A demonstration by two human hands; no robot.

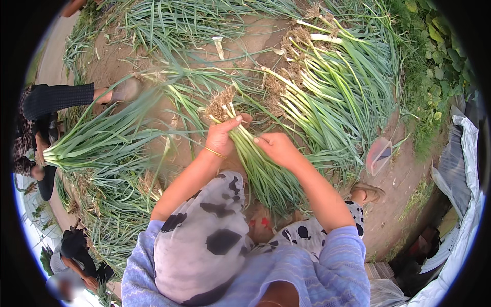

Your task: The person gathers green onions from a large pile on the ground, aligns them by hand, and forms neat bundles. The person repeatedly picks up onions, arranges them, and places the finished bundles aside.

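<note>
A bunch of green onions [264, 169] hangs between my knees, its leaves pointing down toward my lap. My left hand [226, 132], with a gold-coloured bangle at the wrist, is wrapped around the white stems just below the brown, hairy roots [220, 103]. Slightly lower, on the right side of the same bunch, my right hand [277, 147] rests with its thumb and fingers at a stem. Whether it grips one stalk or only touches it, I cannot tell. To the right lies a broad pile of green onions [333, 92], roots toward the middle.
More green onions [168, 27] lie on the dirt ahead. At left, a person [42, 111] holds a large bunch [107, 134]; another person [76, 257] sits lower left. A clear plastic piece [379, 155] lies right, near my foot [362, 195]. Plastic sheeting [466, 153] edges the right.
</note>
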